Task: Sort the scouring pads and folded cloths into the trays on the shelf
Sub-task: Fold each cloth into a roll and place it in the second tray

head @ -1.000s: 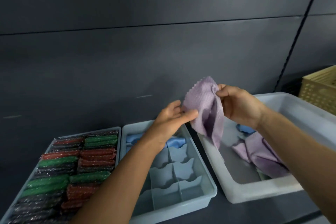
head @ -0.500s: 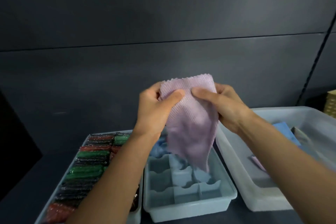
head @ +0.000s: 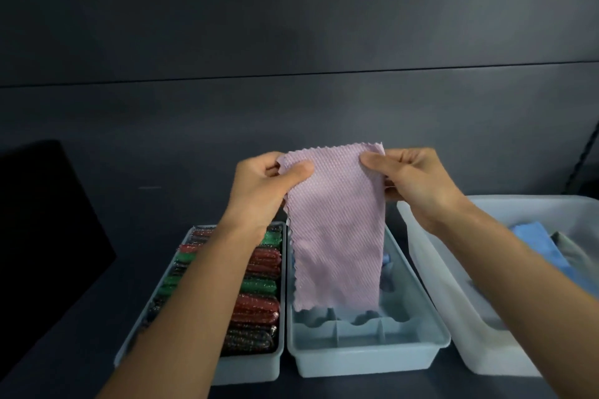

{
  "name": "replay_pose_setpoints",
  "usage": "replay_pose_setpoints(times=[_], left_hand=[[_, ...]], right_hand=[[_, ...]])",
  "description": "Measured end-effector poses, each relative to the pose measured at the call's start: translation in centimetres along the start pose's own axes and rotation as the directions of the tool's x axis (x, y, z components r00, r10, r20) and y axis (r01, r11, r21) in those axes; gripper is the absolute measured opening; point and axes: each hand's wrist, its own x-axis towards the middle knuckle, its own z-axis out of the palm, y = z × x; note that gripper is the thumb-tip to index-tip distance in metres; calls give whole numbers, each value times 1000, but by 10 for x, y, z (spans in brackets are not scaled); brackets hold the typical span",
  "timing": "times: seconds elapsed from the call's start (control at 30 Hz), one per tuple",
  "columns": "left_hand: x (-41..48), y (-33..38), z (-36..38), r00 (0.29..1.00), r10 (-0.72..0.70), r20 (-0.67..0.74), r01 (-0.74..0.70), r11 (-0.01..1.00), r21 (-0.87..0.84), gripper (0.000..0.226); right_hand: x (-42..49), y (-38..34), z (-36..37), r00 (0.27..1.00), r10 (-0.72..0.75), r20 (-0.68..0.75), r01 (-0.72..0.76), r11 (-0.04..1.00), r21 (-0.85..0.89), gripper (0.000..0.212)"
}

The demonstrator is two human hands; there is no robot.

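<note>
At frame centre the left hand (head: 259, 185) and right hand (head: 418, 181) each pinch a top corner of the pink cloth (head: 337, 230) — it hangs flat above the divided tray (head: 366, 356), lower centre.

Head view. Left hand (head: 262, 191) and right hand (head: 418, 185) each pinch an upper corner of a lilac cloth (head: 337, 236), which hangs flat above the divided tray (head: 366, 356). Left tray (head: 246, 369) holds rows of red, green and dark scouring pads (head: 259, 304) (partly hidden by the forearm). The white bin (head: 460, 301) at right contains a blue cloth (head: 541, 246).
</note>
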Motion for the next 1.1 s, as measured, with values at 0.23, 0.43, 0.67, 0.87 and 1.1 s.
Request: replay_pose_setpoints(times=[0.23,0.43,0.67,0.87,1.1], left_hand=[[-11,1,25,902,368,-225,-275,893,357,16],[-18,-4,42,938,319,-135,-301,944,135,9],[-26,-1,35,972,236,-19,-237,967,-89,37],[-13,-35,11,951,25,309,4,996,-92,44],[-27,-56,28,914,-101,392,171,974,-149,34]], right_hand=[[-16,-1,31,963,-256,-87,233,949,-211,48],[-20,-2,40,958,-286,-7,284,954,-99,51],[-8,-3,34,981,-195,-6,195,980,37,11],[8,-18,22,991,-11,135,-22,969,244,21],[23,-13,14,952,199,234,-284,862,421,13]])
